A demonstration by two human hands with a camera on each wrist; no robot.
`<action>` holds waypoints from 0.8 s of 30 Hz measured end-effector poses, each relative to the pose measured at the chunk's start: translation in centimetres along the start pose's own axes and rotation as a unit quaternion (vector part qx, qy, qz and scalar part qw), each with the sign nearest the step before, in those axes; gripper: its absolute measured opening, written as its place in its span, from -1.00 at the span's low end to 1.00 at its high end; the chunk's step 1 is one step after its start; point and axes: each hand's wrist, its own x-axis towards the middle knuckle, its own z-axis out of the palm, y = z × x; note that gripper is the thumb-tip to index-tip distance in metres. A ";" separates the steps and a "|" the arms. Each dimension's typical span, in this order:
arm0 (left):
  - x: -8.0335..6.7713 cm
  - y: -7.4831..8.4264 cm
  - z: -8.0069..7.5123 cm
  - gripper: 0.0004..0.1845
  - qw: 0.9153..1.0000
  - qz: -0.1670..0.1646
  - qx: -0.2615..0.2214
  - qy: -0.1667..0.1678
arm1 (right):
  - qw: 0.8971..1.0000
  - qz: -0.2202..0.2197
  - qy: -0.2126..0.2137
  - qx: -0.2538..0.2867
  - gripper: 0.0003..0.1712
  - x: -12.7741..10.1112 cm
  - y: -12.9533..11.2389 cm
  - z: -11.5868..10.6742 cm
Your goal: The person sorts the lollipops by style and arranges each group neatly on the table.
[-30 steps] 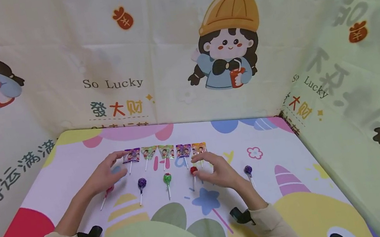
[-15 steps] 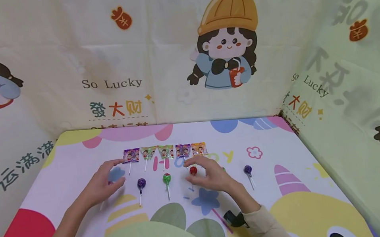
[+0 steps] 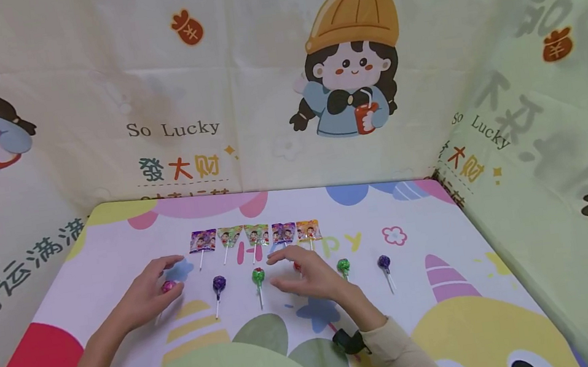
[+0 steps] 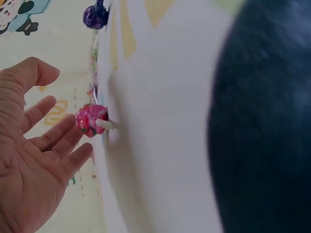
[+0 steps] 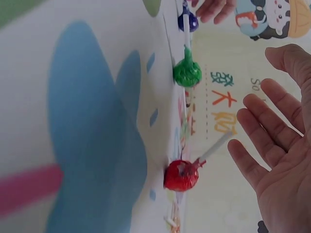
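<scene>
Head view: above the tabletop (image 3: 422, 228), facing forward and down
Wrist views: close, low, tipped sideways
Both wrists share: purple lollipop (image 4: 95, 17)

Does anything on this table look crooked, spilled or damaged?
Nothing stands out. The flat-wrapped lollipops lie in a neat back row, the round lollipops in a front row, with no visible spill or break. In the head view, the right hand partly hides the red lollipop.

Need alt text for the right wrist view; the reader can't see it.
The right hand holds nothing; left of it in the frame is a red lollipop. Higher up are a green lollipop, a purple lollipop and part of the left hand.
</scene>
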 end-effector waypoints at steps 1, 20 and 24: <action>-0.1 -0.1 0.0 -0.35 1.000 -0.002 0.001 0.000 | 1.000 -0.007 -0.001 -0.002 -0.57 0.1 0.0 0.2; -0.8 -1.1 -0.6 -0.39 0.999 -0.025 0.019 -0.007 | 0.999 0.000 -0.029 -0.014 -0.59 2.9 -1.4 3.5; -0.9 -1.5 -0.7 -0.39 0.999 -0.025 0.023 -0.007 | 0.999 0.006 -0.034 -0.036 -0.60 3.7 -1.9 4.2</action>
